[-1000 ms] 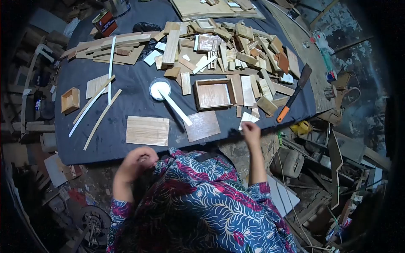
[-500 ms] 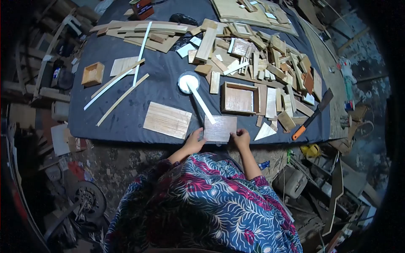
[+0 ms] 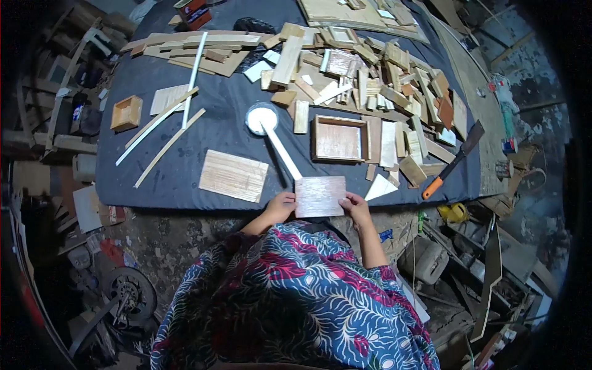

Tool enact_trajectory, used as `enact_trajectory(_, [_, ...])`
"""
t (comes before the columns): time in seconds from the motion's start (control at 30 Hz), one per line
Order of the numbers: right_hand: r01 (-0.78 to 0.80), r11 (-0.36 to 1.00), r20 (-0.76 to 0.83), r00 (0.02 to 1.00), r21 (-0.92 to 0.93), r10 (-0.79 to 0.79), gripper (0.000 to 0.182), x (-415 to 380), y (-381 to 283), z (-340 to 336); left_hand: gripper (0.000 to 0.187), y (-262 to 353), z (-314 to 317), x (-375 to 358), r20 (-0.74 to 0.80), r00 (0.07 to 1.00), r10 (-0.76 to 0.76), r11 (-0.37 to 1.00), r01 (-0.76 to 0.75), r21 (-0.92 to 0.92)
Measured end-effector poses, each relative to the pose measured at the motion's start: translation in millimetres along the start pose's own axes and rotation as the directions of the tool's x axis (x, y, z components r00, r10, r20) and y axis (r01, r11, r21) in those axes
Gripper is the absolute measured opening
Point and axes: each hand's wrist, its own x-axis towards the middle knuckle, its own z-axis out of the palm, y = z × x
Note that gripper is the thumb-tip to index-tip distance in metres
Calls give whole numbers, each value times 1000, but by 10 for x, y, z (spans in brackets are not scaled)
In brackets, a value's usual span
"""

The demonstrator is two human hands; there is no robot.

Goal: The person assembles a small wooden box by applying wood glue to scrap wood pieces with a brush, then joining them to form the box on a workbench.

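Observation:
A small rectangular wooden board (image 3: 320,197) is held at the table's front edge, in front of my body. My left hand (image 3: 281,206) grips its left edge, and my right hand (image 3: 356,208) pinches the right one. Just beyond it a white stick (image 3: 282,150) leans out of a round tub of white paste (image 3: 263,118); the board hides the stick's lower end. A larger wooden panel (image 3: 234,176) lies flat to the left. Behind the board and to the right sits an open wooden box frame (image 3: 340,139).
A large heap of wood offcuts (image 3: 376,74) covers the back right. An orange-handled saw (image 3: 453,161) lies near the right edge. Thin strips (image 3: 169,148) and a small wooden box (image 3: 127,113) are at left. Dark cloth (image 3: 160,191) covers the table.
The board has come up off the table toward me, now gripped at both sides. My right hand has closed on its right edge. The view has shifted slightly.

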Motion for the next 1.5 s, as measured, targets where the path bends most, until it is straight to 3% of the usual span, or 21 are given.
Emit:
enact_trajectory(0.07, [103,991,-2,995,-84,-104,36,66,11,35,32,77,18,-3,-12,996,-93,974,88,-208])
enact_trajectory(0.2, [150,978,-16,988,-143,-153,35,238,-81,110,26,-24,49,229,-223,975,5,990,-36,-136])
enact_trajectory(0.3, [168,962,-55,981,-215,-184,31,248,-188,36,25,-66,18,310,-219,976,-10,989,-22,-143])
enact_trajectory(0.37, [193,948,-40,977,-252,-209,26,256,-241,-72,25,-107,12,348,-265,961,76,997,-80,-4])
enact_trajectory(0.43, [180,959,-159,963,-220,-217,20,277,-285,-282,25,-91,10,344,-266,962,60,998,-67,-18])
enact_trajectory(0.5, [254,925,-320,884,-284,-341,15,415,-213,-568,26,-40,23,300,-269,962,41,998,-52,-33])
enact_trajectory(0.53, [317,878,-383,808,-359,-448,13,477,-188,-716,25,24,45,257,-336,928,158,982,-113,151])
enact_trajectory(0.57, [301,889,-419,798,-345,-433,13,494,-223,-830,25,71,59,226,-377,882,282,930,-155,334])
enact_trajectory(0.63, [288,858,-493,722,-424,-486,12,527,-318,-963,25,118,70,203,-386,882,269,929,-132,345])
enact_trajectory(0.8, [214,696,-452,624,-686,-638,14,675,-735,-967,23,85,75,241,-402,882,245,909,-65,411])
enact_trajectory(0.87, [251,498,-328,502,-830,-800,12,785,-796,-1015,24,100,82,224,-397,886,240,914,-69,400])
enact_trajectory(0.93, [262,512,-296,572,-818,-765,12,798,-829,-1070,26,125,84,192,-394,896,205,925,-46,377])
enact_trajectory(1.0, [153,358,-50,866,-921,-497,9,542,-953,-1046,31,47,76,201,-386,907,167,935,-22,353])
enact_trajectory(1.03, [147,299,30,931,-943,-364,26,482,-915,-1066,30,-60,86,234,-392,894,216,954,-109,278])
enact_trajectory(1.07, [148,301,33,934,-942,-356,26,353,-897,-1044,29,-145,96,237,-401,878,262,960,-195,199])
enact_trajectory(1.13, [358,31,301,826,-933,-476,52,105,-903,-967,30,-60,116,181,-392,889,239,967,-181,179])
enact_trajectory(1.17, [350,10,321,867,-937,-381,65,129,-849,-1007,32,-32,122,170,-380,897,224,972,-176,159])
enact_trajectory(1.27, [408,-80,396,790,-909,-467,68,208,-712,-1055,32,-70,120,189,-402,880,254,956,-165,243])
enact_trajectory(1.33, [396,-49,370,798,-917,-476,75,263,-694,-1069,32,-132,107,227,-415,869,268,952,-173,254])
enact_trajectory(1.4, [309,88,257,893,-947,-370,83,159,-861,-1011,32,-96,109,224,-405,878,256,951,-154,268])
enact_trajectory(1.5, [297,234,197,907,-926,-372,80,140,-820,-1038,32,-98,121,221,-412,878,246,961,-165,222])
